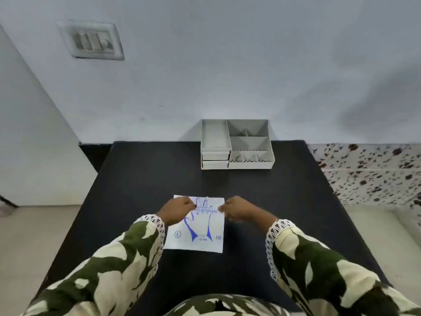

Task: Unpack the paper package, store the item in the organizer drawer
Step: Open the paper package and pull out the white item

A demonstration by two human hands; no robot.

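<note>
A white paper package [200,233] with a blue glove outline printed on it lies flat on the black table [141,179], near the front middle. My left hand [176,209] pinches the package's upper left part, fingers closed on the paper. My right hand [238,209] pinches its upper right edge. At the table's far edge stands a grey organizer [237,144] with open compartments on the right and two small shut drawers [215,160] stacked at its front left.
A white wall rises right behind the organizer, with a switch plate [91,39] high on the left. Speckled tiled floor [376,172] lies off the table's right side. Pale floor shows to the left.
</note>
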